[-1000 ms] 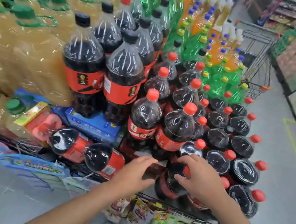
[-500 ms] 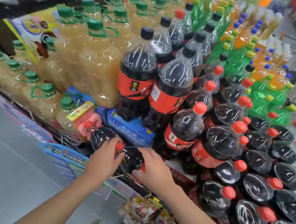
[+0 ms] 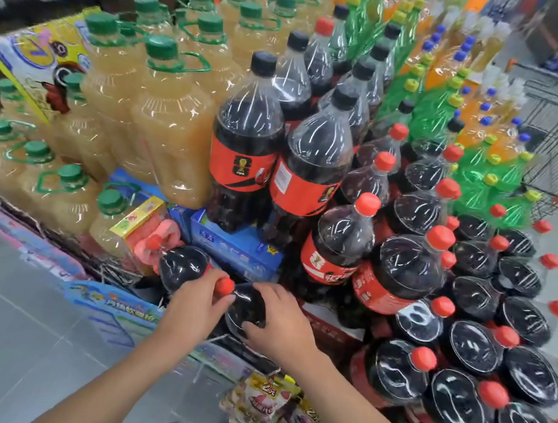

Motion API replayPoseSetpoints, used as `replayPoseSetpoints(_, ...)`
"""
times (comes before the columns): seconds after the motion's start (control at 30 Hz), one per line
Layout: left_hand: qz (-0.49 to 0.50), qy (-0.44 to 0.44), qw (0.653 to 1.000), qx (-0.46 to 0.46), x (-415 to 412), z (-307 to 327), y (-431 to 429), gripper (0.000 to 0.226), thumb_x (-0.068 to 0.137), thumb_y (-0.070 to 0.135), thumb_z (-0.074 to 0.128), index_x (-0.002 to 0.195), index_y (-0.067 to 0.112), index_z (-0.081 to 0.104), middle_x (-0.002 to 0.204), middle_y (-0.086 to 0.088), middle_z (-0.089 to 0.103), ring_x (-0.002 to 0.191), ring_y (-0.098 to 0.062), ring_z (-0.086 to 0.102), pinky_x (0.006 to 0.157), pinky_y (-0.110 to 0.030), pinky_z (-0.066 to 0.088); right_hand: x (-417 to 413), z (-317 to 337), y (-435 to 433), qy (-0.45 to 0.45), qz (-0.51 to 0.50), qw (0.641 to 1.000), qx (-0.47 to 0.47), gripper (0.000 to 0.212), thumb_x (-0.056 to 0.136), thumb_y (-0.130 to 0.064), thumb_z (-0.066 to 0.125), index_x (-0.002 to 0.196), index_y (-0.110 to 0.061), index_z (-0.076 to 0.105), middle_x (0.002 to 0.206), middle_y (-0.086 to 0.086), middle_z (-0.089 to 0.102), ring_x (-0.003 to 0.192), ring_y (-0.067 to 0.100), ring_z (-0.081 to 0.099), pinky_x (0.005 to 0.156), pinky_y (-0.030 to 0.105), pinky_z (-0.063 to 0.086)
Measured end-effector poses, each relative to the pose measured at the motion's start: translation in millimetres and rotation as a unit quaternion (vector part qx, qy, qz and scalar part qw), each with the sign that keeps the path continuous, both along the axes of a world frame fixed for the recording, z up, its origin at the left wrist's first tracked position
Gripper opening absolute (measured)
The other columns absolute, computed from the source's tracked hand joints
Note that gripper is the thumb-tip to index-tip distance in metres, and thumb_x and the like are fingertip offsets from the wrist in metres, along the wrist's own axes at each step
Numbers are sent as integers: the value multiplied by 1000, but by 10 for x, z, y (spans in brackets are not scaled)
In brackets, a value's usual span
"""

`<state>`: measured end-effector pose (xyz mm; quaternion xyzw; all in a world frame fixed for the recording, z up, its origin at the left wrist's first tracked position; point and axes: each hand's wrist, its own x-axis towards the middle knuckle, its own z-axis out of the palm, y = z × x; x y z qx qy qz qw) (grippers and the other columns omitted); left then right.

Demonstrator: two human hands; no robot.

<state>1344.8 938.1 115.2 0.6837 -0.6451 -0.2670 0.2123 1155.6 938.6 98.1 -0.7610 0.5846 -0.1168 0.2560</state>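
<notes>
Supermarket floor display, grey tiles [image 3: 16,338] in the lower left and soda stacked basically everywhere. Lower centre of the frame there's a cola bottle [image 3: 247,308] lying on its side at the front edge of the stack, with its red cap [image 3: 225,285] pointing up-left. The left grip [image 3: 195,306] is wrapped round the neck end with the thumb right up against the cap. The right grip [image 3: 281,325] is curled over the dark body just to the right, so both are clamped on the same bottle. A second bottle [image 3: 182,266] lies on its side just up-left of it, touching or nearly, can't tell which. Behind those sits a blue box [image 3: 232,246] with two tall black-capped colas [image 3: 246,146] standing on it, centre frame. Juice jugs [image 3: 172,131] with green lids fill the upper left, and green bottles [image 3: 429,110] sit upper right. Red-capped colas [image 3: 469,352] crowd the right side down to the corner. A wire cart [image 3: 550,136] is at the far right, and snack packs [image 3: 264,406] hang at bottom centre.
</notes>
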Motion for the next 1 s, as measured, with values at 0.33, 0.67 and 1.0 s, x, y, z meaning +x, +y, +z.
replayPoseSetpoints(0.33, -98, -39, 992, -66, -473, 204, 54, 33, 91, 37, 76, 120, 28, 64, 96, 9, 72, 90, -17, 68, 75, -31, 49, -386, 125, 225, -36, -76, 996, -17, 73, 82, -51, 73, 144, -24, 45, 146, -8, 47, 136, 13, 41, 107, 26, 38)
replayPoseSetpoints(0.67, -236, 43, 969, -52, -925, 179, 74, 52, 94, 23, 72, 142, 37, 57, 123, 16, 57, 114, -7, 57, 99, -28, 49, -929, 242, 499, -78, -139, 986, -46, 60, 81, -37, 74, 137, -30, 54, 136, -17, 51, 132, 2, 43, 111, 14, 32)
replayPoseSetpoints(1.0, -265, 88, 952, 128, -1212, -346, 49, 123, 64, 62, 87, 161, 41, 13, 154, 19, 35, 139, -5, 45, 116, -32, 42, -1228, 544, 484, -47, -167, 984, -41, 42, 82, -38, 80, 120, -31, 63, 106, -16, 53, 89, 4, 54, 85, 21, 47)
